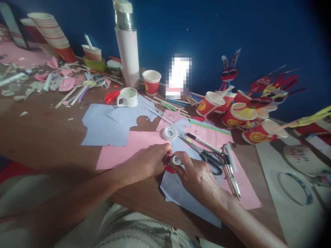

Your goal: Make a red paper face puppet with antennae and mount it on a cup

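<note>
My left hand [156,158] is closed, its fingertips pinching a small red piece [170,169] that is mostly hidden. Beside it, my right hand [198,172] curls thumb and fingers around a small white cylinder [177,159], its end against the red piece. I cannot make out whether it is a glue tube. Both hands meet above blue paper [191,199] and pink paper [113,156]. Just beyond them lies a white tape roll [170,133]. Black-handled scissors [204,155] rest right of it, near a marker [203,142] and several pens [231,175].
A white mug [128,97], a red paper cup [151,82] and a tall bottle [128,55] stand at the back. Decorated paper cups [239,115] crowd the right. Paper scraps [68,83] and sticks litter the left, near stacked cups [51,32]. Cut blue paper [106,127] lies nearer.
</note>
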`<control>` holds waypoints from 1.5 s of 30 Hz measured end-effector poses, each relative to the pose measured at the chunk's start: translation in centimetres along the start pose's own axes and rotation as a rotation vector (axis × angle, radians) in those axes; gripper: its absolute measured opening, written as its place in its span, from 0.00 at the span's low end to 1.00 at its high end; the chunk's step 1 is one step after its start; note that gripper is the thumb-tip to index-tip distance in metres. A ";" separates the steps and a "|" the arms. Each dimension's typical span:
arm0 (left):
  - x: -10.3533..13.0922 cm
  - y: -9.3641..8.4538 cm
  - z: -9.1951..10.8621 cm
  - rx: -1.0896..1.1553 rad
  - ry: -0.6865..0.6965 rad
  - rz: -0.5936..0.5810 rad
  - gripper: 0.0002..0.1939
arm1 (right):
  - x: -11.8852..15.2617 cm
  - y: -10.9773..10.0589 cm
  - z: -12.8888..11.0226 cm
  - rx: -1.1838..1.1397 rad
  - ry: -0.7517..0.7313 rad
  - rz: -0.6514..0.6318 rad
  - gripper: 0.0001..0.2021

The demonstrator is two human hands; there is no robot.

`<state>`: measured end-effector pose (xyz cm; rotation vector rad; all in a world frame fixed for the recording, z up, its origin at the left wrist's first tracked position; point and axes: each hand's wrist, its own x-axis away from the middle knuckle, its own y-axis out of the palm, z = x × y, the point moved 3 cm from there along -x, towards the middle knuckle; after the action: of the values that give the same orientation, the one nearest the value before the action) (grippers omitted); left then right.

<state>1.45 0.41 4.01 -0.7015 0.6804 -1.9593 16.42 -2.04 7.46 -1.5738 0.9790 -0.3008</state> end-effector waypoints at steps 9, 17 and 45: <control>0.0 -0.2 0.2 0.010 -0.011 0.000 0.04 | -0.1 -0.2 0.0 -0.024 0.031 -0.039 0.14; 0.1 -0.4 0.3 0.038 -0.018 -0.008 0.02 | 0.3 -2.3 1.6 -0.257 0.248 -0.073 0.07; 0.4 -2.2 1.5 0.459 -0.115 0.067 0.06 | -2.1 -1.1 7.7 -0.952 0.756 0.107 0.12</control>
<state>1.09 0.72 6.64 -0.4928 0.1676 -1.9018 20.80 4.78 7.08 -2.3038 1.9810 -0.3933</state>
